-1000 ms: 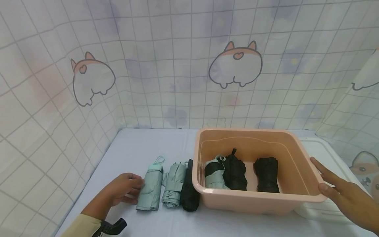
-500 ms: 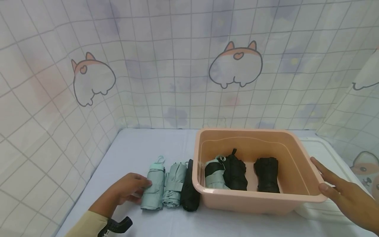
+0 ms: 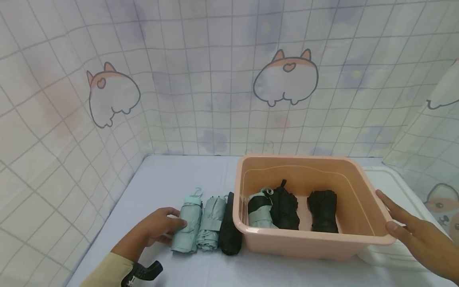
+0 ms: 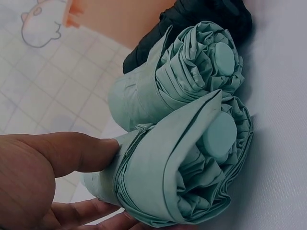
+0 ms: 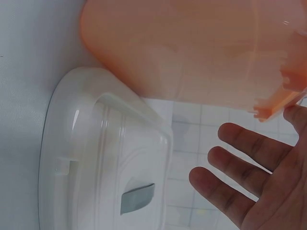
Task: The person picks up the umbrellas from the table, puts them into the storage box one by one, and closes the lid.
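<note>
My left hand grips the leftmost light green folded umbrella, which lies on the white table. In the left wrist view its thumb presses the top of that umbrella and fingers reach along its lower side. Beside it lie a second light green folded umbrella and a black folded umbrella against the peach bin. With fingers spread and mostly straight, my right hand touches the bin's right rim. Inside the bin are a light green umbrella with a black band and two black ones.
A white lid with a grey latch lies on the table right of the bin, partly beneath the right hand. Grid-patterned cloth with cartoon corgis hangs at the back and both sides of the table.
My left hand has moved right, sliding and turning the leftmost light green umbrella closer to the second one. The right hand and the bin stay in place.
</note>
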